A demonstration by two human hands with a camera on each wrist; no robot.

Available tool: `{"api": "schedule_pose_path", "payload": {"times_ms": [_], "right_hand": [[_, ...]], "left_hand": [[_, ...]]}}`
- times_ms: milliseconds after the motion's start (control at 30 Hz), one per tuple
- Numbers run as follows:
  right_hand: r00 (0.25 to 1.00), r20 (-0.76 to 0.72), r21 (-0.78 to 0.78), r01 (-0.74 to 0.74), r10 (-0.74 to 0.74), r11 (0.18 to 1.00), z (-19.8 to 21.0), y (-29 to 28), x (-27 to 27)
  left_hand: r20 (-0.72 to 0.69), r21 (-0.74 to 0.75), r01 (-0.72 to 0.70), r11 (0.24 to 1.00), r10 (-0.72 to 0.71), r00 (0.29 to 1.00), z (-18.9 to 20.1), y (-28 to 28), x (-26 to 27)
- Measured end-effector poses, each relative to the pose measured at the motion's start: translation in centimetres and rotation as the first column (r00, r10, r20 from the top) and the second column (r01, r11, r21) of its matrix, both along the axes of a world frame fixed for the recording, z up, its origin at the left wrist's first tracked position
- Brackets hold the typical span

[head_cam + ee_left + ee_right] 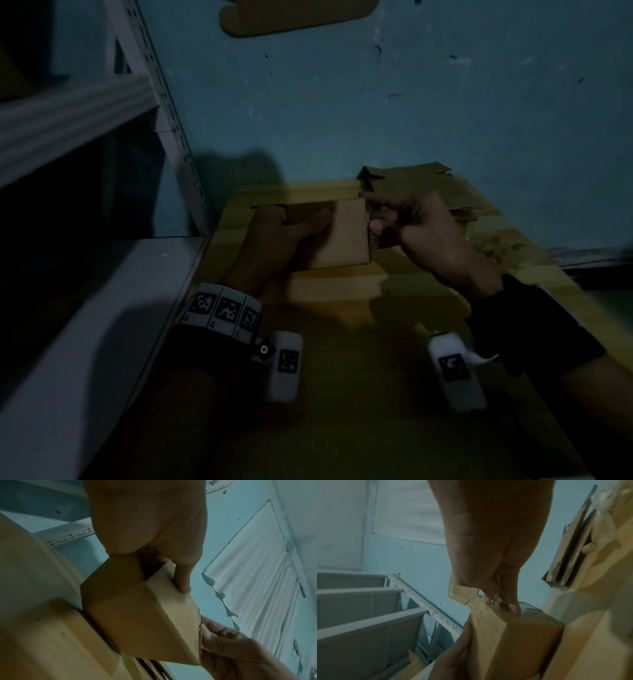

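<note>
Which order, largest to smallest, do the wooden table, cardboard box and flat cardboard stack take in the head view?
Largest: wooden table.
Cardboard box and flat cardboard stack look alike; the right hand hides part of the stack, so unranked.

Yellow wooden table [342, 298], flattened cardboard sheets [459, 193] stacked at its far edge

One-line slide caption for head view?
Left hand grips a cardboard box while right hand pinches its end flap at a wooden table; flattened cardboard lies behind.
</note>
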State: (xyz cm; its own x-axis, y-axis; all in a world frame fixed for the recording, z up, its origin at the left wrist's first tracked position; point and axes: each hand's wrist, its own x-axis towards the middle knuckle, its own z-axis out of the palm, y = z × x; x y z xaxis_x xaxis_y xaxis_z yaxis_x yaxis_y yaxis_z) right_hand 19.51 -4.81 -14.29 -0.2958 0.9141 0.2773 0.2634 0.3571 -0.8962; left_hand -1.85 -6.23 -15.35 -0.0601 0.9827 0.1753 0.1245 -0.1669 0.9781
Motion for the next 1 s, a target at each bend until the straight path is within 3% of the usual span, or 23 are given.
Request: {"api": "schedule_pose_path", "payload": {"times_ms": [133, 300, 433, 700, 833, 1000], "right_hand": [[0.991, 0.007, 0.057, 0.133, -0.133, 0.989, -0.2, 0.6, 0.2], [0.984, 0.15, 0.173, 0.065, -0.092, 0.983, -0.2, 0.2, 0.3], [0.994, 0.105, 0.144, -0.032, 0.017, 0.989, -0.4, 0.1, 0.5], [0.989, -0.135, 0.005, -0.065, 0.065, 0.998, -1.3, 0.6, -0.2], [0.984, -0.167, -0.049, -0.072, 0.063, 0.996, -0.6, 0.4, -0.2], [0.996, 0.064, 0.091, -0.062, 0.056, 0.994, -0.1, 0.4, -0.1]], "left_hand": [[0.029, -0.007, -0.008, 1.0, 0.008, 1.0, 0.1, -0.1, 0.0], [0.054, -0.022, -0.025, 0.999, 0.026, 0.998, 0.3, -0.2, 0.0], [0.09, -0.037, 0.004, 0.999, 0.0, 0.996, 0.6, -0.5, -0.2], [0.13, -0.039, 0.007, 0.999, -0.002, 0.991, 0.7, -0.6, -0.3], [0.029, -0.029, -0.023, 0.999, 0.024, 0.999, 0.7, -0.5, -0.6], [-0.027, -0.03, 0.014, 0.999, -0.015, 1.0, 0.7, -0.8, -0.2]]}}
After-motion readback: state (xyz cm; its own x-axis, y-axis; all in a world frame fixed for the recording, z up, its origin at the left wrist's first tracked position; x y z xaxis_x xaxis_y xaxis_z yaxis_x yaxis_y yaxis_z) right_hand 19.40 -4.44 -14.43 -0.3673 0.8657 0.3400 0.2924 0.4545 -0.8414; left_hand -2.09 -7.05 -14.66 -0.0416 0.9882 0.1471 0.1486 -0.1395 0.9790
